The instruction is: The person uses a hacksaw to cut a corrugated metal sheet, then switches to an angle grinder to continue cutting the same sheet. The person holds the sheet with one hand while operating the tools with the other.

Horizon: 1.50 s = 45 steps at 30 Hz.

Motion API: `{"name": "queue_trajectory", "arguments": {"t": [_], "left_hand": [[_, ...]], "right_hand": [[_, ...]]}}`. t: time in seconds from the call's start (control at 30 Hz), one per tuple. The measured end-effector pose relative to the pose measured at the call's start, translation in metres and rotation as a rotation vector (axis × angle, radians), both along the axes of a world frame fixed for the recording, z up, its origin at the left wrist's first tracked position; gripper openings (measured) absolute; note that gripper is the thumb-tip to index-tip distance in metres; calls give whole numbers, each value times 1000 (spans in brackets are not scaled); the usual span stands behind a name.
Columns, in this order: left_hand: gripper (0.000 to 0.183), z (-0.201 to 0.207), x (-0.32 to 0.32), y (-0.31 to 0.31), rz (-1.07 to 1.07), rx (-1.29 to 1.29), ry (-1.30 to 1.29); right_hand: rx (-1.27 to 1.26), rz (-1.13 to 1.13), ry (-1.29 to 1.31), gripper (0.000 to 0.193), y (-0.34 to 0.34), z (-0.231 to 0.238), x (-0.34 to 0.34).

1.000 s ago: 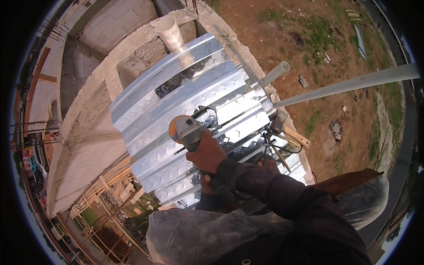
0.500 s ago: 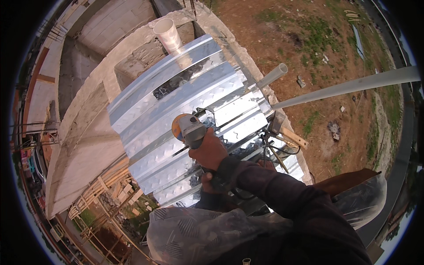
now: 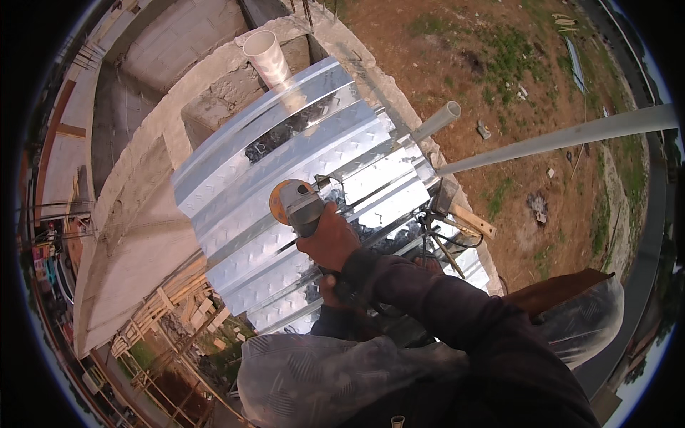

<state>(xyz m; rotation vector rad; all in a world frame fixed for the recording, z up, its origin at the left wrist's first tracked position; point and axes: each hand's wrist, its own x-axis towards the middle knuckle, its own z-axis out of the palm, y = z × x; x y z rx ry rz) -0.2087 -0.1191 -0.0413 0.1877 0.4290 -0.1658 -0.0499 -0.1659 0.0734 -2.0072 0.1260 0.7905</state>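
My right hand (image 3: 332, 237) is closed around the front of an angle grinder (image 3: 304, 214), just behind its grey head. An orange-brown disc (image 3: 280, 202) sits at the head's left side, over the ribbed metal decking sheet (image 3: 253, 207). Partly hidden under my right forearm, my left hand (image 3: 330, 289) appears to grip the grinder's rear body; only a bit of thumb and a dark sleeve show. Close to the disc, the sheet has a ragged cut-out (image 3: 330, 189) with bent edges. Whether the disc touches the metal, I cannot tell.
A hammer-like tool with a wooden handle (image 3: 472, 221) lies at the sheet's right edge, near a dark cable (image 3: 464, 244). A pale pipe (image 3: 267, 55) stands at the far edge. Concrete walls (image 3: 146, 214) drop away on the left; a long grey pole (image 3: 556, 139) extends right.
The grinder has shifted slightly left and away from me, with my right hand still around it. The whole view has moved a little.
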Motion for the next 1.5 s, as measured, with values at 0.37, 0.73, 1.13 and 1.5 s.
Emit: {"name": "queue_trajectory", "arguments": {"t": [0.37,0.73,1.13,1.5], "left_hand": [[82,87,48,96,-39,297,-242],[49,256,235,65,-88,1243,-342],[90,164,150,-58,-416,1410,-120],[99,124,109,-48,-546,907,-264]], "right_hand": [[435,70,-198,70,60,87,25],[143,299,-1095,28,33,141,218],[800,-310,22,45,-119,32,106],[1157,-285,424,44,-140,-17,112]]}}
